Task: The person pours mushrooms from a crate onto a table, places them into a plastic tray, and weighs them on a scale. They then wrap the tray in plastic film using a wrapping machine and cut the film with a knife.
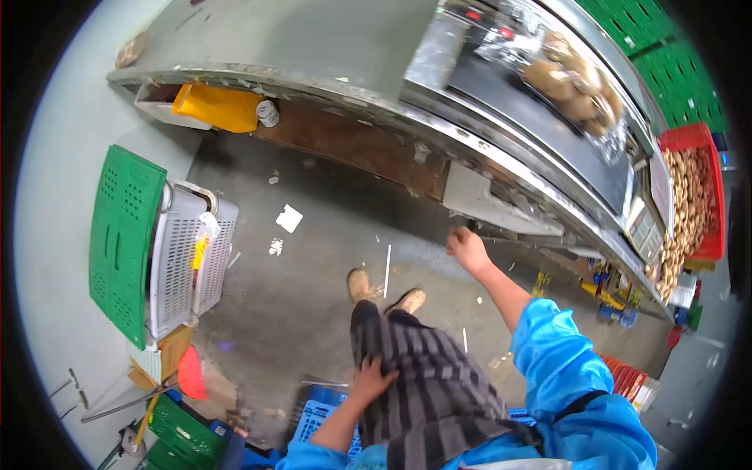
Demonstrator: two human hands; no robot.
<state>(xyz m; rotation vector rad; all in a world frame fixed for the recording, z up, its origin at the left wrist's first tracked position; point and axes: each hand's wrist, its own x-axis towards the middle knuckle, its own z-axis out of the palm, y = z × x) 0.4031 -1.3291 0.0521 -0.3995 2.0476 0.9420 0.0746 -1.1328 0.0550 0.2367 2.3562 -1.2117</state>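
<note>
My left hand [371, 382] rests on the dark striped cloth over my thigh, its fingers spread, holding nothing visible. My right hand [468, 249] is raised in front of me below the counter's edge, with its fingers curled; whatever it may hold is too small to make out. Up on the counter, a clear plastic bag of brown round produce [572, 82] lies on a dark scale surface [501, 86]. The scale's display panel [645, 231] is at its right end, beside a heap of small brown produce [683, 211] reaching into a red crate [713, 196].
Grey crates [184, 258] and a green crate [125, 243] stand at the left wall. A yellow container [219, 107] and a white cup [268, 113] sit under the counter [313, 39]. Blue crates [317, 415] are near my legs. Paper scraps [289, 218] lie on the floor.
</note>
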